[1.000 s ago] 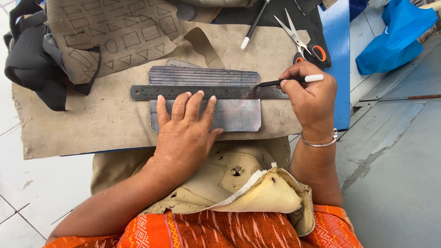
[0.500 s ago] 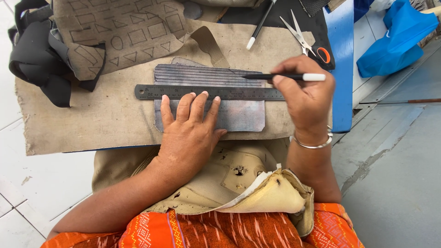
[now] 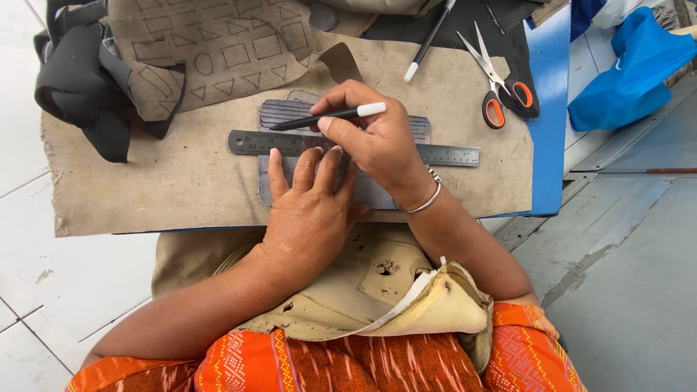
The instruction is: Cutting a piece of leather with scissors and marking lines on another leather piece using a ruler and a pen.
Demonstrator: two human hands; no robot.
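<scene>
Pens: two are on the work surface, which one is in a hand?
The black pen with the white cap, held in the right hand over the steel ruler. The other pen lies untouched near the scissors.

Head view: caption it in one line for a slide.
Left hand pins a steel ruler on grey fabric; right hand runs a pen along it.

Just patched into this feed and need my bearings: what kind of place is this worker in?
Probably a small craft or leather-cutting workshop. The right hand holds a pen along a steel ruler on a grey ribbed patch; orange-handled scissors and tan sheet marked with shapes lie nearby.
</scene>
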